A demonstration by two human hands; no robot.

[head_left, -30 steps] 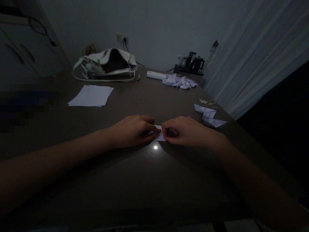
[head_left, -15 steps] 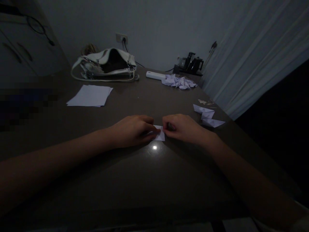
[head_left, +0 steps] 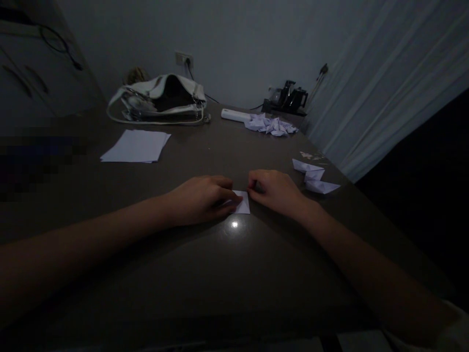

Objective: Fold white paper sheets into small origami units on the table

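A small white piece of folded paper [head_left: 243, 207] lies flat on the dark table between my hands. My left hand [head_left: 205, 198] rests on its left part, fingers bent and thumb and fingertips pressing it down, so that part of the paper is hidden. At the paper's upper right corner, my right hand [head_left: 274, 190] is closed in a pinch, thumb against forefinger, touching the edge. How much paper sits between those fingertips is too small to make out. To the right of my right hand are several folded paper pieces [head_left: 314, 175].
A stack of white paper sheets [head_left: 136, 146] lies at the left. Behind it stands an open white handbag [head_left: 161, 98]. A heap of folded papers [head_left: 271, 125] touches a white bar-shaped object [head_left: 234, 115] at the back. A dark kettle [head_left: 296, 99] and sheer curtain [head_left: 351, 98] are at the right.
My right hand has shifted slightly up along the paper's right edge to its upper corner. My left hand keeps its place on the paper.
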